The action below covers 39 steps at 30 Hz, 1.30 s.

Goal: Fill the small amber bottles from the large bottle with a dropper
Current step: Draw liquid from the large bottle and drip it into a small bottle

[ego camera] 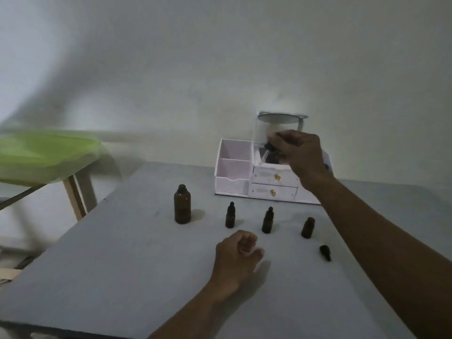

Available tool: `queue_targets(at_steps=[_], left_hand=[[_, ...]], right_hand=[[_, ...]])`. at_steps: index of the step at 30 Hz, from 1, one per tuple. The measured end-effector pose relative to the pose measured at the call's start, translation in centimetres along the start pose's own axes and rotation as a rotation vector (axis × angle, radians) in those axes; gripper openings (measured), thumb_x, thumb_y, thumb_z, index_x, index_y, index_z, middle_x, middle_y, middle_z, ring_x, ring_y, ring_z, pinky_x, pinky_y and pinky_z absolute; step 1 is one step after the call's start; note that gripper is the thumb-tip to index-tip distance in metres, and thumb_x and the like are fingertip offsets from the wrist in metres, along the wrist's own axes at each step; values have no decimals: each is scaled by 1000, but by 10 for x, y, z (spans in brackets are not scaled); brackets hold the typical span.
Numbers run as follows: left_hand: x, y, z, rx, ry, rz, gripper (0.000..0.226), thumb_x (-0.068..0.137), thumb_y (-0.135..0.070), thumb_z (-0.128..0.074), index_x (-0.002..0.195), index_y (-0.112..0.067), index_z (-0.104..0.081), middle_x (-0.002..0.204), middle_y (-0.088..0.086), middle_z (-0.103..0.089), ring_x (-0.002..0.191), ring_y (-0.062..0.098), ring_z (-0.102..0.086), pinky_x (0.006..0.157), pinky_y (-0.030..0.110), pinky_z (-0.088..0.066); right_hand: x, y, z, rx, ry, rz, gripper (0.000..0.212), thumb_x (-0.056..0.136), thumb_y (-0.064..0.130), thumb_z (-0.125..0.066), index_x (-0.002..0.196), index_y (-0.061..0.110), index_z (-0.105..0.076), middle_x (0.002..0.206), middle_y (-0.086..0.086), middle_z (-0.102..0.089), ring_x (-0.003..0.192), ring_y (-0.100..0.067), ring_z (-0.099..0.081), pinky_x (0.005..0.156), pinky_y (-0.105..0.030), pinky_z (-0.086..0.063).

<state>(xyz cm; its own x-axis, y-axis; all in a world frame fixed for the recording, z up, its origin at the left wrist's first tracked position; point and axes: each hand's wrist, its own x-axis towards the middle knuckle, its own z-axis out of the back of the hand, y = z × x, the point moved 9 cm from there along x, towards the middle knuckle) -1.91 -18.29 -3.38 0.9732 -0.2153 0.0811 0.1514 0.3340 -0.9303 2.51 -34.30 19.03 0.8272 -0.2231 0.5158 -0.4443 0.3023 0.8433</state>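
Head view, dim and soft in focus. Large amber bottle [182, 204] stands upright on the grey table [117, 270], left of the middle, its neck apparently uncapped. The dark glass hides the fill level. To its right three small amber bottles stand in a row slanting toward the near right. The first small bottle [230, 215] and the second small bottle [267, 220] carry black dropper caps, and the third small bottle [308, 227] has a bare neck. A loose black cap [325, 252] lies on its side just in front of the third.

Right hand [302, 152] is raised over the far edge of the table, its fingers curled round a dark dropper [269, 146]. Only the upper part of the dropper shows, and it is blurred.

Left hand [236, 252] rests on the table in front of the row, its fingers curled into a fist. Nothing can be seen inside it.

White organiser [233, 172] stands at the far edge against the wall [220, 57], with two small drawers and a raised clear lid. Dark items under that lid cannot be identified. A green stool [44, 152] beside the table's left edge is motion-blurred and cut off by the frame.
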Motion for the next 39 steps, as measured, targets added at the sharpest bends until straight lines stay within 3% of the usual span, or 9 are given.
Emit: queue_targets(at_steps=[4, 7, 10, 13, 17, 25, 29, 32, 39], left_hand=[[11, -15, -69, -100, 123, 23, 35, 82, -30, -78, 114, -29, -64, 107, -12, -67, 99, 1, -64, 97, 24, -51], [27, -27, -102, -99, 129, 9, 49, 82, -27, -78, 128, -25, -59, 123, -12, -63, 106, -1, -59, 101, 19, -45], [43, -36, -121, -111, 90, 10, 63, 82, -22, -78, 138, -20, -52, 136, -7, -57, 120, 6, -54, 103, 20, -40], [60, -41, -129, -97, 38, -4, 69, 81, -19, -79, 142, -14, -48, 141, 1, -54, 126, 12, -53, 105, 21, -39], [79, -45, -135, -50, 3, -25, 69, 80, -27, -79, 141, -13, -49, 137, 4, -58, 122, 13, -56, 98, 19, -40], [88, -46, -135, -1, -43, -115, 56, 76, -27, -84, 126, -11, -63, 121, 0, -67, 107, 9, -62, 89, 16, -44], [87, -50, -135, 39, -51, -155, 42, 77, -26, -82, 114, -13, -70, 111, -2, -71, 100, 7, -65, 88, 17, -48], [86, -53, -135, 58, -31, -176, 37, 80, -21, -79, 116, -15, -71, 112, -2, -72, 100, 7, -65, 90, 15, -47], [85, -57, -134, 101, -36, -196, 34, 83, -20, -76, 116, -15, -71, 112, -1, -72, 102, 12, -66, 98, 25, -50]], right_hand=[[-12, -22, 69, -137, -68, -41, 7, 88, 20, -75, 93, 16, -76, 77, 2, -76, 65, -6, -71, 53, -19, -55], [-21, -37, 110, -136, -118, -77, 7, 86, 16, -77, 89, 10, -78, 69, 3, -76, 63, -16, -70, 55, -29, -58], [-29, -48, 139, -139, -148, -76, 8, 87, 6, -74, 93, 0, -75, 60, 7, -73, 54, -5, -69, 51, -16, -53], [-34, -63, 151, -195, -152, -84, 3, 86, 7, -75, 90, 7, -76, 61, 10, -73, 57, -5, -70, 57, -16, -54], [-36, -86, 154, -264, -158, -112, 5, 84, 17, -78, 86, 22, -77, 74, 7, -76, 70, -13, -74, 68, -28, -60], [-35, -110, 147, -276, -166, -157, 8, 84, 20, -79, 91, 17, -78, 77, 6, -76, 69, -8, -73, 68, -27, -60], [-37, -117, 146, -292, -161, -178, 4, 83, 23, -79, 86, 21, -79, 75, 7, -77, 75, -17, -75, 73, -32, -61], [-39, -119, 143, -308, -147, -164, 5, 84, 22, -78, 82, 26, -77, 70, 11, -76, 68, -3, -73, 73, -25, -59], [-38, -116, 139, -334, -152, -105, 10, 86, 16, -76, 88, 7, -80, 76, -4, -76, 58, 9, -64, 64, -4, -47]])
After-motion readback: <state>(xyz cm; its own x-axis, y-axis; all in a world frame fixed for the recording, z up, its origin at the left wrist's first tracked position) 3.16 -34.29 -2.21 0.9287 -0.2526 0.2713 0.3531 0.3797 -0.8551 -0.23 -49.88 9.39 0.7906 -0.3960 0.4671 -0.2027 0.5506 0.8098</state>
